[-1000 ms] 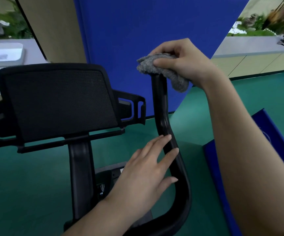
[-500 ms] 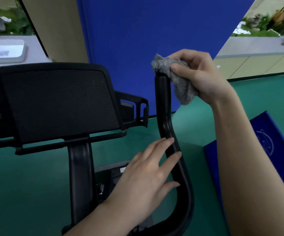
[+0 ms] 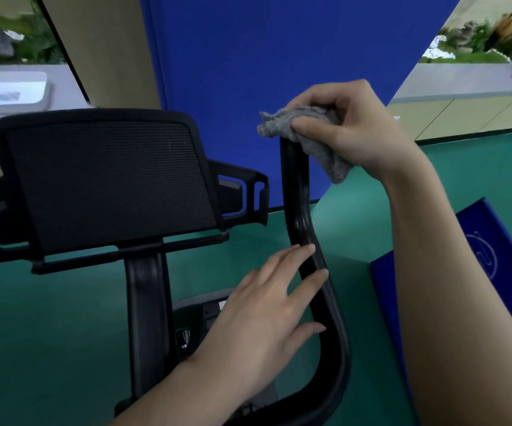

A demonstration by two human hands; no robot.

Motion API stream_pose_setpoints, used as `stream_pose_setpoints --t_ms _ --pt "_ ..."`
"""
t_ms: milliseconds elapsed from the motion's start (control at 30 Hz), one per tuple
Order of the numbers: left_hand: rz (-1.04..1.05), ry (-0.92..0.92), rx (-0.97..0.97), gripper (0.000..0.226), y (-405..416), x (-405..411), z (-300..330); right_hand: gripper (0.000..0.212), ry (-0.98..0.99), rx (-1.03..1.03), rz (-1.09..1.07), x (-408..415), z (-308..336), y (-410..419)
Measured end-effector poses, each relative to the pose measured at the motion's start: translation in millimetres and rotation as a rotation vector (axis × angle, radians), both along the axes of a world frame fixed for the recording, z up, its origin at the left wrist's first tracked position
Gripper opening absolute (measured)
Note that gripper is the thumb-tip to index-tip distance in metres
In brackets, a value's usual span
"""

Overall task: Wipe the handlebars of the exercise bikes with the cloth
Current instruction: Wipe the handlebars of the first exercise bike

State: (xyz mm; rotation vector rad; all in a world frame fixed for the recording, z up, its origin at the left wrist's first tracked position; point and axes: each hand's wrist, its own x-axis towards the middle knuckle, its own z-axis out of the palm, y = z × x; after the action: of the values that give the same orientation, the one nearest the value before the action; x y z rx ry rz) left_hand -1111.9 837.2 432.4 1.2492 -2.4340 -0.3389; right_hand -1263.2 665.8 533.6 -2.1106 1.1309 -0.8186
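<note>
R hand (image 3: 350, 130) grips the grey cloth (image 3: 307, 136), fingers curled over the top, thumb pinching it from the front; cloth bunched over the upper tip of the black handlebar (image 3: 302, 216), loose end hanging down on the bar's R side. L hand (image 3: 267, 318) released, fingers straight & spread, fingertips resting on the inner edge of the handlebar lower down, just above its bottom bend.

Vs 0.5 s ago: R hand + cloth back on top of the bar tip w/ knuckles turned more upward; then the cloth sat more on the R side of the tip, hanging lower. 1.0 s ago it capped the tip much as now. L hand approx same spot on the bar, no change in pose.

Outward: black mesh console panel (image 3: 110, 179) to the L of the bar on a black centre post (image 3: 147, 327), w/ a black bracket (image 3: 242, 195) between panel & bar. Green floor (image 3: 49, 333) below. Blue partition (image 3: 264, 56) behind. Blue mat (image 3: 494, 256) w/ a faint white logo at R, partly behind R forearm. Far L: white tray (image 3: 9, 90) on a grey desk (image 3: 64, 90), blurred, contents not legible. Far R: pale cabinets (image 3: 463, 118) under a grey top, plants behind, blurred
</note>
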Motion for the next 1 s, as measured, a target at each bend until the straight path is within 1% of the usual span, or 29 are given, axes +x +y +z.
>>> stream_pose_setpoints --t_ms 67,100,133,233,300,367,467,600,767,800,867,933,1000 --pt "0.001 0.006 -0.001 0.059 0 0 0 0.013 0.052 -0.007 -0.018 5 1 -9" --pt "0.002 0.008 0.0 0.059 0 0 0 0.012 0.027 0.024 -0.04 6 -1 -13" --pt "0.003 0.009 0.001 0.059 0 0 0 0.012 -0.045 0.086 -0.065 4 -5 -16" --pt "-0.012 0.035 0.014 0.059 1 0 0 0.015 -0.39 0.33 -0.149 -6 -27 -13" --pt "-0.019 0.051 0.031 0.059 0 0 0 0.016 -0.533 0.426 -0.208 -6 -49 0" --pt "-0.013 0.06 0.041 0.057 -1 0 0 0.019 -0.623 0.459 -0.255 1 -68 15" --pt "-0.004 0.059 0.038 0.056 -1 0 0 0.023 -0.727 0.412 -0.323 5 -82 34" --pt "-0.004 0.059 0.03 0.056 -1 1 1 0.02 -0.666 0.403 -0.379 -6 -87 50" --pt "-0.008 0.058 0.044 0.057 0 0 1 0.013 -0.43 0.489 -0.362 -30 -97 80" --pt "-0.008 0.06 0.044 0.057 0 0 1 0.014 -0.409 0.45 -0.396 -33 -96 82" --pt "-0.007 0.064 0.042 0.057 1 0 2 0.016 -0.416 0.254 -0.49 -34 -84 81" --pt "-0.008 0.064 0.035 0.058 2 0 2 0.01 -0.423 0.027 -0.483 -24 -63 72" --pt "-0.018 0.07 0.035 0.059 2 1 2 0.012 -0.364 -0.153 -0.443 -8 -46 60"
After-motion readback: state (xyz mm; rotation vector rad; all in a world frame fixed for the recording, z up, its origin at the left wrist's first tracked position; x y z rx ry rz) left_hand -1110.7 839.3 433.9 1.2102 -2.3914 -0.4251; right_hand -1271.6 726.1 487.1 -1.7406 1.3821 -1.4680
